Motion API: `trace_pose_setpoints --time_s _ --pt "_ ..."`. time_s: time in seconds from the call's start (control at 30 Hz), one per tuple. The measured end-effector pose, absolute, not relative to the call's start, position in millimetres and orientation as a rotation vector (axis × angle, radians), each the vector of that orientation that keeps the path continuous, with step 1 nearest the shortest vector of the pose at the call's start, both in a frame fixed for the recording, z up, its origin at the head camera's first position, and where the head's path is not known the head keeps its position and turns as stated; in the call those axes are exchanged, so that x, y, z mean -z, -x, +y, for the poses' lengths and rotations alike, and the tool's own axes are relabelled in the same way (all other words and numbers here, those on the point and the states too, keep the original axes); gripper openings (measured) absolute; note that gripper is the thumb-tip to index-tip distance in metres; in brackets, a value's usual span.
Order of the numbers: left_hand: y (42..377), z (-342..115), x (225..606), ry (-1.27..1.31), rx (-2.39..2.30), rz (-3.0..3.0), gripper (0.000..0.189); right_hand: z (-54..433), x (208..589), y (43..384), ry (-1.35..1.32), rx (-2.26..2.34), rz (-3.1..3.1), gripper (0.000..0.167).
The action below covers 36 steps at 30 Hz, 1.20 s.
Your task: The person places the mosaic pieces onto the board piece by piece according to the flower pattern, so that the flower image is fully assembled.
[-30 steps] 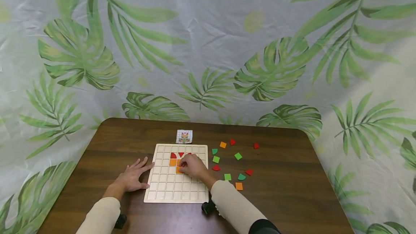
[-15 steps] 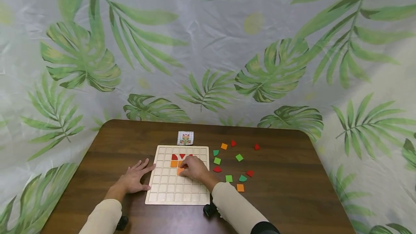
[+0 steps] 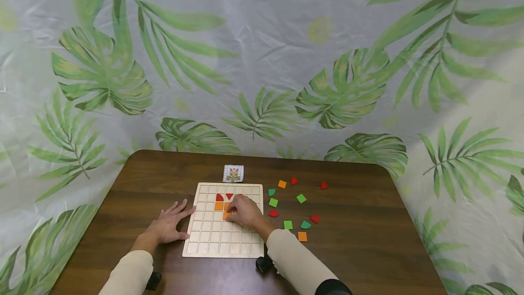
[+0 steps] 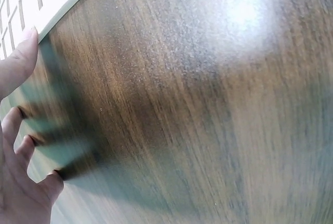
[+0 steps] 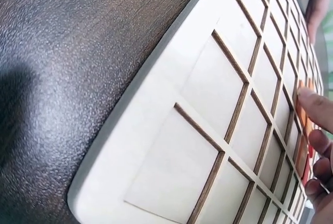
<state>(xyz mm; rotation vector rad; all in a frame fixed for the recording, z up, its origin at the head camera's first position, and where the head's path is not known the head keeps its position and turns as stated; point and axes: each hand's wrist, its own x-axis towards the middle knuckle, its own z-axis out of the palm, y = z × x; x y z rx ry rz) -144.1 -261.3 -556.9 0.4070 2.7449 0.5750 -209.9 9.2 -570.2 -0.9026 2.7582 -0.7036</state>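
A pale wooden grid board (image 3: 204,250) lies on the table. My left hand (image 3: 168,225) is spread beside the board's left edge, thumb and a finger touching that edge. In the left wrist view its thumb (image 4: 23,57) meets the board's rim. The right hand (image 3: 244,212) is over the board, thumb and curled fingers on an orange square tile (image 3: 226,216). In the right wrist view the thumb (image 5: 315,107) touches orange, but the tips are partly hidden. Another orange square (image 3: 219,206), a red quarter-round tile (image 3: 219,197) and a red triangle (image 3: 229,196) sit in nearby cells.
Behind the board lies a small printed pattern card (image 3: 233,174). Right of the board are scattered loose tiles, among them a light green square (image 3: 301,198), a teal quarter-round (image 3: 305,225), an orange square (image 3: 302,236) and a red piece (image 3: 324,185). A leaf-print cloth hangs behind the table (image 3: 360,249).
The whole head view has shifted slightly. Both hands keep nearly the same places, the right one at the same orange square and the left one at the board's edge.
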Motion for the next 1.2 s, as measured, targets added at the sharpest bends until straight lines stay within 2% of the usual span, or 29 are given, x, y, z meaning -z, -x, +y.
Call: trace_pose_setpoints --time_s 0.23,0.53,1.2 --pt "143.4 -260.8 556.5 -0.411 -0.577 2.748 0.082 14.4 569.9 210.6 0.907 0.733 2.748 0.017" --pt "143.1 -260.0 555.6 -0.426 -0.596 2.742 0.081 43.8 565.0 214.2 0.877 0.817 2.752 0.013" --pt "143.6 -261.5 555.8 -0.432 -0.595 2.738 0.083 170.2 570.6 222.2 0.755 0.978 2.689 0.014"
